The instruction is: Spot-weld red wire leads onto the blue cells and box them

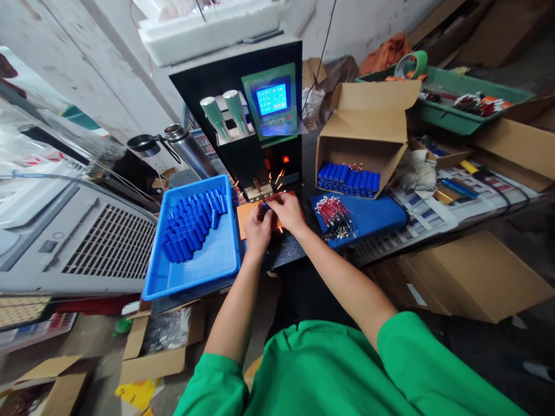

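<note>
My left hand (259, 230) is closed on a blue battery cell (265, 208), mostly hidden by the fingers, under the electrodes (259, 188) of a black spot welder (199, 69). Orange sparks (280, 175) fly around the tips. Close beside it, my right hand (288, 212) pinches at the same spot, and whatever lies between its fingers is too small to make out. Both hands rest over an orange pad (245, 218). To the left, a blue tray (212, 267) holds many blue battery cells (186, 231). Red and black wire leads (333, 216) lie in a bunch at the right.
An open cardboard box (368, 121) of blue cells stands right of the welder. Behind it is a green tray (472, 121) with wires and tape. A steel flask (188, 150) stands behind the blue tray. A grey slatted machine (99, 237) borders the left.
</note>
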Tool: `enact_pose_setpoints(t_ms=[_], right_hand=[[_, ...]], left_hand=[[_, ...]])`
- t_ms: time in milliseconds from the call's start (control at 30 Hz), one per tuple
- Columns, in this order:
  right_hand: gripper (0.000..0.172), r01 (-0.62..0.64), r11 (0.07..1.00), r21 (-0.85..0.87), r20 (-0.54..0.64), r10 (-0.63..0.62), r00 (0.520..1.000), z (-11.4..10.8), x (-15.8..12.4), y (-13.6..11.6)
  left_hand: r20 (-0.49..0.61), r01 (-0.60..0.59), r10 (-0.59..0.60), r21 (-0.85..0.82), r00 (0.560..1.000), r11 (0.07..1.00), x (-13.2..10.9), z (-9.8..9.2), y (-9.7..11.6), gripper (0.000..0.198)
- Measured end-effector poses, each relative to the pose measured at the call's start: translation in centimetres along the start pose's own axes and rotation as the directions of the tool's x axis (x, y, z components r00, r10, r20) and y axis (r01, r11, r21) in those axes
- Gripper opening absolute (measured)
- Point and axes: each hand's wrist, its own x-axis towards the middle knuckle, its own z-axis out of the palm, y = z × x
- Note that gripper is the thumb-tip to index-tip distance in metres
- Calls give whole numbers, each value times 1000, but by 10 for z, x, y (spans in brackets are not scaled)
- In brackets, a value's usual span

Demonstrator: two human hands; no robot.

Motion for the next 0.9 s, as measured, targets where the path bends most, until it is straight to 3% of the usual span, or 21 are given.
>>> enact_pose_setpoints(t_ms=[400, 733, 900], right_hand=[[24, 76, 996, -43, 82, -72, 994, -17, -2, 15], [47, -57, 967, 247, 169, 15, 985, -26, -4, 8], [47, -95, 951, 296, 176, 43, 983, -26, -4, 6]], left_hand=[[-14, -31, 31, 3, 999, 1000, 2, 1, 0, 25], [-20, -8, 7, -47, 1000, 999, 2, 0, 6, 29], [-99, -28, 20, -79, 995, 997, -5, -15, 9, 37]])
